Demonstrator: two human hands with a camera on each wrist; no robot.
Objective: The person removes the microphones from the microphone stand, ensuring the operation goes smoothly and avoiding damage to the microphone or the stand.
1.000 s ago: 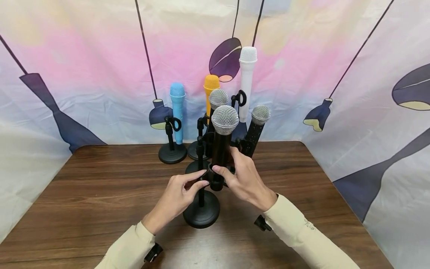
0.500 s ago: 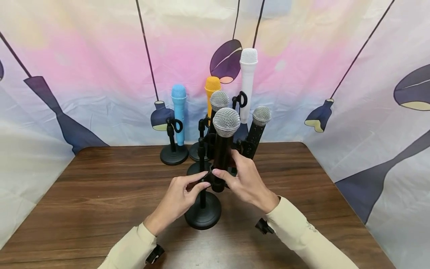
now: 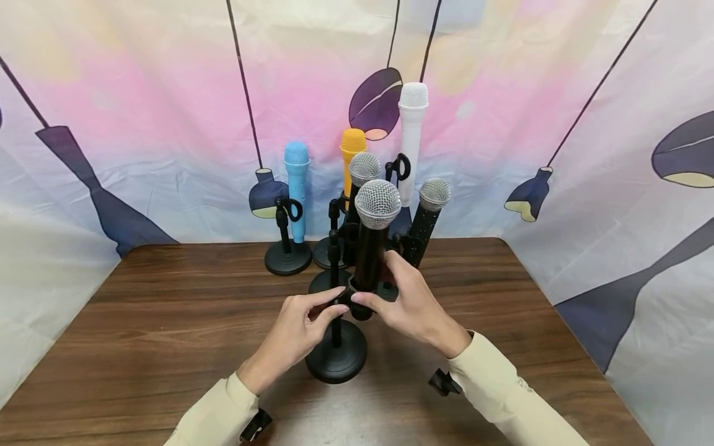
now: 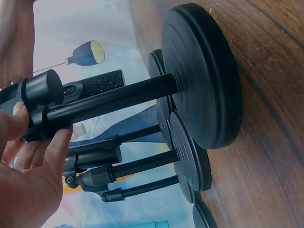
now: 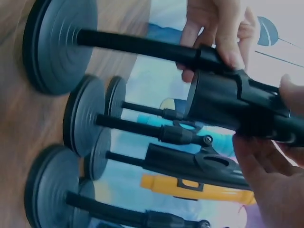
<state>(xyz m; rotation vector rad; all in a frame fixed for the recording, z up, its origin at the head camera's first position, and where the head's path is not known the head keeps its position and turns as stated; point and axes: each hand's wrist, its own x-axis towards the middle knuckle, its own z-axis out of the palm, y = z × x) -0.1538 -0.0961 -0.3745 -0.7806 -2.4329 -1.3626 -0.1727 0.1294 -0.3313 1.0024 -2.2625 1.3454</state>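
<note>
A black microphone (image 3: 370, 254) with a silver mesh head stands slightly tilted in the clip of the nearest black microphone stand (image 3: 336, 356). My left hand (image 3: 295, 334) pinches that stand at the top of its lower pole, beside the clip; the left wrist view shows thumb and fingers around the joint. With fingers behind and thumb in front, my right hand (image 3: 415, 310) holds the microphone's lower handle at the clip. The right wrist view shows the handle's blunt end (image 5: 213, 102) poking out of the clip. Part of the clip is hidden by my fingers.
Behind stand a second black microphone (image 3: 365, 168), another leaning right (image 3: 429, 214), a yellow microphone (image 3: 352, 144), a white one (image 3: 411, 136) and a blue one (image 3: 297, 167), among several black stands. The wooden table (image 3: 167, 322) ends at a patterned cloth (image 3: 184, 124).
My right hand has slid slightly down the microphone's handle, its thumb now lower, by the clip. The left hand keeps its pinch. The view has shifted a little; the other microphones stay put.
</note>
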